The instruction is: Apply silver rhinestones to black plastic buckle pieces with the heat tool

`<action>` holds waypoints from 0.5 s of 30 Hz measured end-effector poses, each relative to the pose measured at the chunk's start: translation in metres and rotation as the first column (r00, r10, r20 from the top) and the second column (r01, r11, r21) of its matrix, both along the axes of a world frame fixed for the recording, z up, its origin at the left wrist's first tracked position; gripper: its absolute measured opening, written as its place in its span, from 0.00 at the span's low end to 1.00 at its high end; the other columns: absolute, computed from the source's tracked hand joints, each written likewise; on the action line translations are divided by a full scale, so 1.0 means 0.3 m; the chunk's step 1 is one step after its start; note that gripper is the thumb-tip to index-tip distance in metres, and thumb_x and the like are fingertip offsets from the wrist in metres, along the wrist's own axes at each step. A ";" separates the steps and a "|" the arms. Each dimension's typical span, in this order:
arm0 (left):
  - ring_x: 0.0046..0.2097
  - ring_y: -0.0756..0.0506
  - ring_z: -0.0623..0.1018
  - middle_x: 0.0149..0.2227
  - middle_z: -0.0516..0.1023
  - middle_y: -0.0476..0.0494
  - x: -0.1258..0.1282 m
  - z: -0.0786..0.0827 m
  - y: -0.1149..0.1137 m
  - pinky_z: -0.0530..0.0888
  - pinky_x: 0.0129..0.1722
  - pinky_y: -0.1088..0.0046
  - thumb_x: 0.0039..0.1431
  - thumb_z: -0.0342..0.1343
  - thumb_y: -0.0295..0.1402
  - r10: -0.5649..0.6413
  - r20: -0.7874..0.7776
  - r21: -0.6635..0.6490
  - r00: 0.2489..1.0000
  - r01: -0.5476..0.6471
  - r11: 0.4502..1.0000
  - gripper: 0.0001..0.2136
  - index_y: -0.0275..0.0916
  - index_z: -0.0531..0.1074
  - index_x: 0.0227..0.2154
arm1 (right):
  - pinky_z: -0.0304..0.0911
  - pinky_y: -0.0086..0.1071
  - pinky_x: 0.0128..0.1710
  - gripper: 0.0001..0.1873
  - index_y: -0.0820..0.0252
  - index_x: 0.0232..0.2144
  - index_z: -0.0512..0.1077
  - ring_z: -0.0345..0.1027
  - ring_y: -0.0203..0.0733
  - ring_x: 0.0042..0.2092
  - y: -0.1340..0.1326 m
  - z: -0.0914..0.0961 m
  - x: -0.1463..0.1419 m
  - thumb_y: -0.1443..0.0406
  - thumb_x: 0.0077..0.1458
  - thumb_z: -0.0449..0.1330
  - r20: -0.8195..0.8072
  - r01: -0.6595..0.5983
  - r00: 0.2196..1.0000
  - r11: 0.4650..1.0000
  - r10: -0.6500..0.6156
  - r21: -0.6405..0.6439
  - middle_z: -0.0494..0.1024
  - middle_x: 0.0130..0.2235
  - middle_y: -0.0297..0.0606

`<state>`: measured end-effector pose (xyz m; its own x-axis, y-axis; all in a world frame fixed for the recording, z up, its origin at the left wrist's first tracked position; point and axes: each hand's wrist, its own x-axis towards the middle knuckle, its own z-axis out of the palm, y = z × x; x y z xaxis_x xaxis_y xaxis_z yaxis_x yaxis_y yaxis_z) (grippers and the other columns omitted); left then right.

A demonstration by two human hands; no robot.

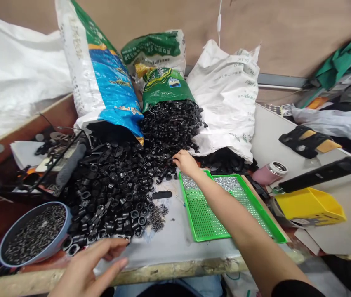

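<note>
My right hand reaches out to the edge of the heap of small black plastic parts that spills from a green bag. Its fingertips are pinched together among the parts, and what they hold is hidden. My left hand hovers at the table's front edge, thumb and fingers apart, holding nothing. Just beyond it spreads a pile of black ring-shaped plastic parts. A flat black strip and a small heap of tiny metal pieces lie on the white work surface.
Below my right forearm sits a green tray with small silvery pieces. A blue bowl of tiny metal parts stands at left, near a black mesh basket. Sacks line the back. At right are a pink flask and yellow bin.
</note>
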<state>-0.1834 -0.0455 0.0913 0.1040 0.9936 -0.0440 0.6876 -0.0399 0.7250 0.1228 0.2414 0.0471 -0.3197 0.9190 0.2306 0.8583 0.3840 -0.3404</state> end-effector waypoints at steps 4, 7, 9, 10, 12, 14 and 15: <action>0.41 0.41 0.84 0.46 0.86 0.43 0.088 0.032 0.148 0.81 0.41 0.72 0.62 0.60 0.48 0.041 0.064 0.237 0.997 -0.055 0.970 0.17 0.46 0.82 0.47 | 0.64 0.37 0.51 0.14 0.63 0.49 0.80 0.73 0.49 0.49 -0.029 0.019 0.051 0.66 0.67 0.58 -0.029 0.007 1.000 1.000 -0.006 0.021 0.79 0.47 0.50; 0.45 0.41 0.84 0.50 0.84 0.42 0.150 0.029 0.226 0.80 0.46 0.69 0.65 0.58 0.47 0.023 0.128 0.291 0.992 -0.060 0.955 0.18 0.44 0.80 0.51 | 0.66 0.38 0.48 0.11 0.65 0.44 0.82 0.75 0.50 0.44 -0.042 0.024 0.053 0.68 0.64 0.60 -0.073 0.015 0.997 0.999 -0.013 0.029 0.81 0.41 0.49; 0.47 0.41 0.83 0.52 0.83 0.42 0.184 0.030 0.253 0.79 0.49 0.67 0.67 0.58 0.45 -0.011 0.155 0.304 0.988 -0.037 0.952 0.17 0.44 0.79 0.52 | 0.68 0.37 0.47 0.11 0.64 0.43 0.82 0.76 0.48 0.42 -0.047 0.031 0.042 0.67 0.64 0.61 -0.127 0.030 0.992 0.998 -0.023 0.050 0.82 0.40 0.48; 0.48 0.42 0.83 0.52 0.83 0.42 0.196 0.033 0.261 0.79 0.50 0.67 0.67 0.58 0.44 -0.023 0.163 0.312 0.986 -0.029 0.950 0.17 0.44 0.79 0.53 | 0.68 0.37 0.46 0.12 0.64 0.44 0.81 0.76 0.47 0.41 -0.050 0.036 0.036 0.66 0.65 0.60 -0.161 0.043 0.986 0.997 -0.031 0.070 0.82 0.41 0.48; 0.48 0.41 0.82 0.53 0.82 0.42 0.209 0.039 0.269 0.79 0.51 0.66 0.67 0.58 0.43 -0.030 0.179 0.337 0.983 -0.032 0.941 0.16 0.44 0.78 0.54 | 0.69 0.38 0.47 0.16 0.64 0.48 0.79 0.75 0.47 0.42 -0.065 0.044 0.027 0.62 0.68 0.55 -0.225 0.080 0.973 0.990 -0.052 0.120 0.81 0.44 0.49; 0.48 0.41 0.82 0.52 0.82 0.42 0.210 0.045 0.275 0.78 0.52 0.65 0.67 0.58 0.43 -0.012 0.199 0.365 0.980 -0.063 0.929 0.16 0.44 0.79 0.53 | 0.69 0.39 0.49 0.18 0.64 0.51 0.77 0.75 0.47 0.45 -0.087 0.041 0.020 0.60 0.70 0.52 -0.287 0.098 0.957 0.981 -0.047 0.166 0.80 0.47 0.50; 0.48 0.41 0.82 0.52 0.83 0.42 0.208 0.047 0.279 0.78 0.52 0.64 0.67 0.58 0.43 -0.001 0.208 0.374 0.978 -0.078 0.924 0.16 0.43 0.79 0.52 | 0.69 0.40 0.50 0.18 0.63 0.50 0.77 0.74 0.48 0.45 -0.100 0.034 0.018 0.60 0.69 0.53 -0.312 0.092 0.950 0.979 -0.032 0.180 0.80 0.47 0.50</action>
